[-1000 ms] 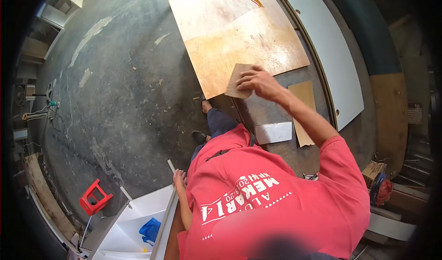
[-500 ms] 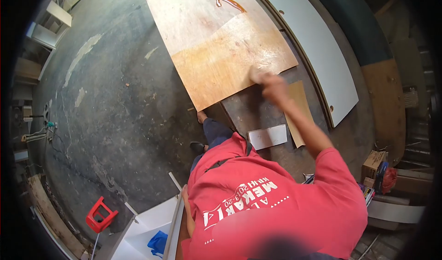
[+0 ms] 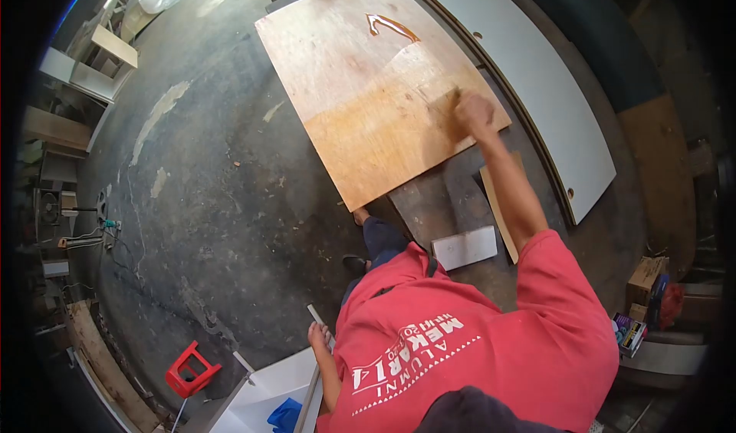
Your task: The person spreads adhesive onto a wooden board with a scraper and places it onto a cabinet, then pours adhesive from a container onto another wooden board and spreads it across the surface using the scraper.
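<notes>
One right hand (image 3: 475, 113) seems curled round a blurred flat piece (image 3: 454, 103) over the panel's (image 3: 337, 88) right side, apparently mid-stroke, needing even pressure, with the left hand (image 3: 320, 335) off the panel, grip unclear.

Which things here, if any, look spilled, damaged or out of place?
A glossy amber streak lies in a hooked shape on the far part of the plywood board; it looks like a spill but could be poured on purpose. The concrete floor has pale, worn-looking patches and crack-like lines.
</notes>
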`<state>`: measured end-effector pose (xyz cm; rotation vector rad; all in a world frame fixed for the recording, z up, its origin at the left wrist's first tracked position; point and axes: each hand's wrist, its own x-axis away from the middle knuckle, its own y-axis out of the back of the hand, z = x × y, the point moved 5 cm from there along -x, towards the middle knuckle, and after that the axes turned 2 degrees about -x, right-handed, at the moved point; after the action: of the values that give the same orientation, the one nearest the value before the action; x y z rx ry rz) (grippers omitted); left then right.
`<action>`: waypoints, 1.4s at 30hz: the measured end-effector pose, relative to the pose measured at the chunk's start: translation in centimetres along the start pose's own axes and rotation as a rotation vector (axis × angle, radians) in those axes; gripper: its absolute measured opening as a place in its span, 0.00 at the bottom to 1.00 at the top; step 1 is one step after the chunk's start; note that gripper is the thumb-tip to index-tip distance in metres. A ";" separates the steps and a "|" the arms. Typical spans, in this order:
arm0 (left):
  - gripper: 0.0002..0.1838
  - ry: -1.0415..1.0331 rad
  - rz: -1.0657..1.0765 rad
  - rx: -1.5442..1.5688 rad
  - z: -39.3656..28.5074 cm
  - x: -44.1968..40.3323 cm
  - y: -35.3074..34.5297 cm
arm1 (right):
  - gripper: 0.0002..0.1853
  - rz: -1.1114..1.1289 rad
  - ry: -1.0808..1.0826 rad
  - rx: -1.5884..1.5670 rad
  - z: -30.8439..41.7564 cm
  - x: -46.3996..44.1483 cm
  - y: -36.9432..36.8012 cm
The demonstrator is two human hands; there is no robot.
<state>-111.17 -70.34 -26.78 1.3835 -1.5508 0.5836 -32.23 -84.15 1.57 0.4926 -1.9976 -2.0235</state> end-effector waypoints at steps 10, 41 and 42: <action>0.23 -0.027 0.173 -0.237 -0.9 -0.3 -0.6 | 0.13 0.067 0.575 -0.659 28.4 15.7 2.7; 0.28 -0.093 0.009 -0.263 -44.2 -14.7 3.1 | 0.19 -0.066 0.188 -0.143 5.9 -20.8 -0.4; 0.28 -0.095 0.025 -0.293 -46.4 -15.6 2.3 | 0.20 -0.042 0.207 -0.134 3.4 -19.7 -0.5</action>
<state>-99.37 -23.38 -19.31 1.1839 -1.6575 0.2932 -15.69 -72.97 2.26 0.6895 -1.7322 -2.0224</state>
